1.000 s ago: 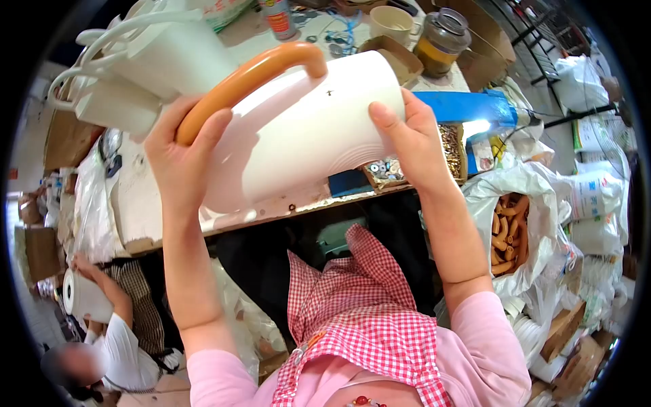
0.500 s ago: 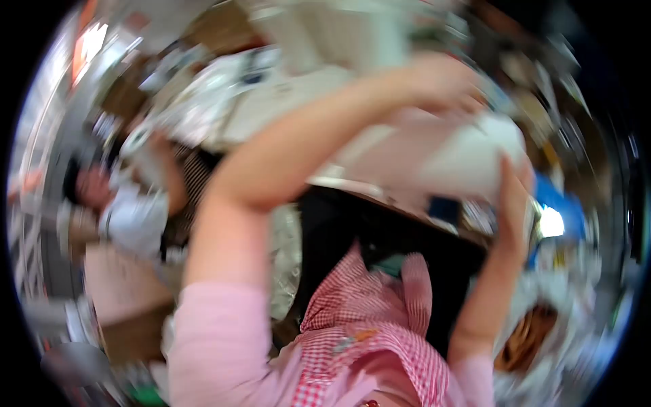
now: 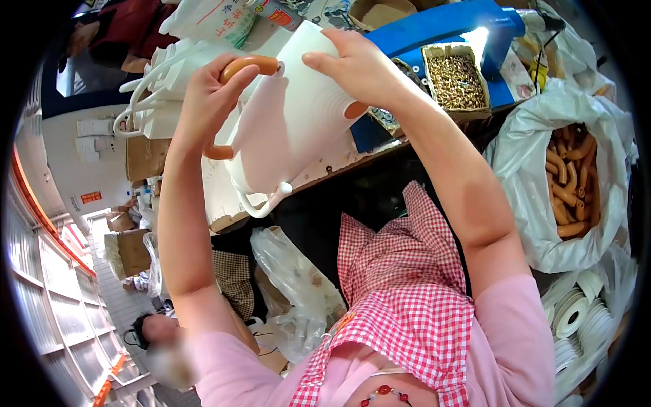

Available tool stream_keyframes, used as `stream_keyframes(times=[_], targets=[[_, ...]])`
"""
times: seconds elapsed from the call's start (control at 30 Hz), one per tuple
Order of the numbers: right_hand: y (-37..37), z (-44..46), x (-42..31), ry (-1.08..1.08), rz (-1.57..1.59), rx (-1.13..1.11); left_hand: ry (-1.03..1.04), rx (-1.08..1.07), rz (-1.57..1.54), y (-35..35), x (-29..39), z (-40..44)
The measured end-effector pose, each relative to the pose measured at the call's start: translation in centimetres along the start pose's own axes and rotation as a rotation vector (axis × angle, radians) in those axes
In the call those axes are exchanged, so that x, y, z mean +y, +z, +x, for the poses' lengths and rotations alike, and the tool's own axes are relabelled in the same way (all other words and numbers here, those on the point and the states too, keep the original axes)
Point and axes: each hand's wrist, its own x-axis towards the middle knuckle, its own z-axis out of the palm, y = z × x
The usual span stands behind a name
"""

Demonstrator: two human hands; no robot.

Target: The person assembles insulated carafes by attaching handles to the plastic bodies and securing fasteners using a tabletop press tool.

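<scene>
A white pot (image 3: 298, 125) with a curved, thin white spout (image 3: 264, 203) is tilted on its side at the bench edge. My left hand (image 3: 215, 95) wraps around its curved orange-brown handle (image 3: 247, 66); the handle's upper end meets the pot at a small metal fastener, and its lower end shows below my fingers. My right hand (image 3: 352, 64) grips the pot's upper right side, thumb on the near face and part of the fingers out of sight. Near my right wrist an orange-brown round part shows on the pot's ringed end.
Several white pots with spouts (image 3: 159, 88) stand left. A box of brass-coloured screws (image 3: 456, 78) sits by a blue lamp-lit machine (image 3: 434, 30). To the right hang a bag of orange-brown handles (image 3: 569, 183) and a bag of white discs (image 3: 573, 315). Another person (image 3: 163, 332) is lower left.
The view has swung and sharpened from a blur. My left hand now holds the handle against the pot, and my right hand has moved to the pot's upper side.
</scene>
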Motion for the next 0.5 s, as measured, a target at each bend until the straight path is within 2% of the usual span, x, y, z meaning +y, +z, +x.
stream_keyframes(times=[0.17,0.23,0.33,0.5], targets=[[0.0,-0.2,-0.1,0.007,0.006,0.025,-0.084,-0.08,0.067,-0.3,0.8,0.1],[0.2,-0.1,0.1,0.001,0.001,0.037,0.07,-0.017,0.145,0.1,0.4,0.0],[0.4,0.0,0.2,0.006,-0.017,0.055,0.136,-0.008,0.252,0.4,0.8,-0.2],[0.4,0.3,0.2,0.031,-0.018,0.047,0.113,-0.018,0.333,0.4,1.4,-0.2]])
